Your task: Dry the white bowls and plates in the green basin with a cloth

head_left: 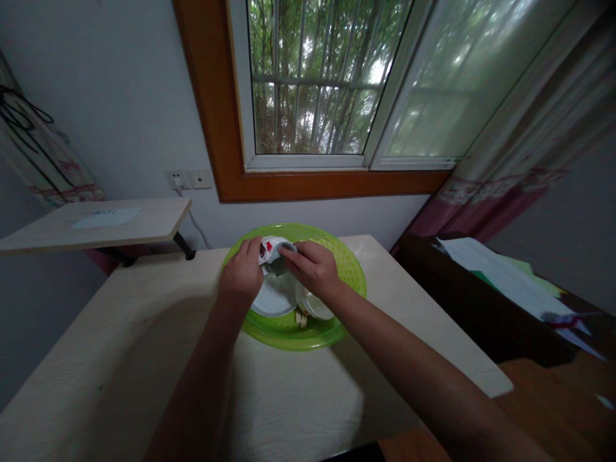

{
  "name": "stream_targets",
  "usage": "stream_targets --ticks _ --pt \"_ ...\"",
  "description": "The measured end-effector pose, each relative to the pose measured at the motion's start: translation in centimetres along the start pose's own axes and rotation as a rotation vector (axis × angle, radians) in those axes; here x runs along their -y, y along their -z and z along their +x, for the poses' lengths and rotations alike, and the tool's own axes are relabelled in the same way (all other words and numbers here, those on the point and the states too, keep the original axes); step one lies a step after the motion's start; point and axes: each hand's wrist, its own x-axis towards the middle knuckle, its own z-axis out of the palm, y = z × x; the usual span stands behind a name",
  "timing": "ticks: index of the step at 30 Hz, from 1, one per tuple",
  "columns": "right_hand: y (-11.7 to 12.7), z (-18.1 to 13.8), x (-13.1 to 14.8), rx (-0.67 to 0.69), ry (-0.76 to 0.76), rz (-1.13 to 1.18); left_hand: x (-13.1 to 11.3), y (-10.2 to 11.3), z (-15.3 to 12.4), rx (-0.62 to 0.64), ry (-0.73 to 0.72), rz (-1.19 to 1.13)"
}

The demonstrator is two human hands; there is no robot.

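Over a lime-green plastic basin (308, 342), both my hands hold a small white bowl (269, 242) with a red and dark print on its outside. The bowl is tilted, its opening turned down toward me. My left hand (242, 274) is closed round its left side. At the right rim, my right hand (315, 264) pinches with thumb and fingers; whether anything thin lies under them, I cannot tell. Below lies a white plate (274, 300) in the basin. Beside it a second white bowl (317, 308) leans on its side, next to short light wooden pieces (301, 319).
The basin stands on a pale wooden table (289, 398) against the wall under a window. A raised wooden shelf (158, 221) with a paper on it is at left. Papers (491, 269) lie on a dark surface at right. A white cord (198, 224) hangs from the socket.
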Motion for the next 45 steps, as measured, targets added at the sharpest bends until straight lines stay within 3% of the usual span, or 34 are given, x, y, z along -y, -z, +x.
stream_targets --ticks 12,25,38,45 --pt "0.0 0.0 -0.1 -0.029 0.018 0.008 -0.3 0.0 0.1 0.037 0.011 -0.051" --pt "-0.4 -0.2 -0.1 0.025 -0.022 0.048 -0.2 -0.1 0.1 0.038 -0.002 -0.05" --pt "-0.2 0.2 -0.2 0.074 -0.291 0.15 1.1 -0.2 0.3 -0.041 -0.003 -0.082" --pt "-0.1 0.6 -0.8 0.169 -0.355 0.047 2.1 -0.4 0.5 -0.075 -0.031 -0.15"
